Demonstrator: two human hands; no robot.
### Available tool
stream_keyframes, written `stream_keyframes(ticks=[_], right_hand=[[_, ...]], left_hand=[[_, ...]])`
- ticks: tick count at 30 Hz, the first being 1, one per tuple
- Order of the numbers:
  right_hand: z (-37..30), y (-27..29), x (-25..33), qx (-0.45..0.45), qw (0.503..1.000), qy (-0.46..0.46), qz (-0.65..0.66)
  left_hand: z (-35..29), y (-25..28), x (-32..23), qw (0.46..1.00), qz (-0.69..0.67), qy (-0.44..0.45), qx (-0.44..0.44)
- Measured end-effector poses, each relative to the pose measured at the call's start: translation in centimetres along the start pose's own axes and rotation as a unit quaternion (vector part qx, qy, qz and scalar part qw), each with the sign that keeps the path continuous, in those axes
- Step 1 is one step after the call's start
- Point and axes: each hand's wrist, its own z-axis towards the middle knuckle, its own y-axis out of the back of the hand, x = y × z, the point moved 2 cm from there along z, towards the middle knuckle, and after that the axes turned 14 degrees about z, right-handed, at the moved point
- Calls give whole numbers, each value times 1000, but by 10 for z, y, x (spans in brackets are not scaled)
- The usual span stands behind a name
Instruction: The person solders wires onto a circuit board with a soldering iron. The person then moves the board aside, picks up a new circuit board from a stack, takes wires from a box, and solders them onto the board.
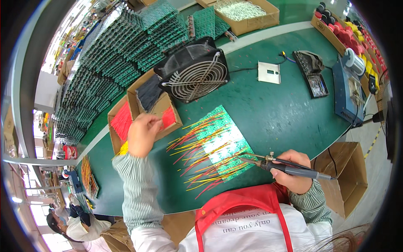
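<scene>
Green rectangular circuit board lies flat on the dark green tabletop, between the two hands. Long axis slanted: far-left end to near-right end. Thin yellow and red wires run across it, loose ends fanning out past its left edge, toward the left-hand side.

Right hand is nearer to the board, just beyond its near-right end. Fingers wrapped round a grey-and-black soldering iron; metal tip points left, over the near-right part of the board. Can't tell if tip touches or just hovers.

Left hand is over a brown cardboard box with dividers, by its short red strips. Thumb and fingers drawn close together, narrow gap; fingertips small in view, so can't tell whether anything is pinched. From these fingers, board lies right and slightly nearer the body, wire ends in between.

Black square fan with round metal guard stands beyond the box.
</scene>
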Motion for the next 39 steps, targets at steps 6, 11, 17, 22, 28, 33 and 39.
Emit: stream_keyframes(ticks=[6, 11, 17, 22, 28, 33, 39], right_hand=[[5, -2, 2, -16, 1000, -12, -5], [7, -1, -3, -38, 998, -39, 16], [14, -3, -4, -23, 999, -30, 7], [14, -5, -4, -24, 999, -27, 9], [9, -3, -2, -24, 999, -28, 5], [6, -4, 2, -25, 1000, -16, -10], [-5, 1, 5, -14, 1000, -16, -1]], left_hand=[[52, -40, 24, 998, 42, -11, 45], [58, -45, 27, 994, 33, 1, 109], [52, -40, 24, 997, -28, 11, 74], [47, -39, 34, 974, -181, 92, 96], [31, -26, 24, 965, -236, 86, 70], [26, -29, 23, 963, -245, 83, 72], [12, -24, 15, 953, -283, 100, 52]])
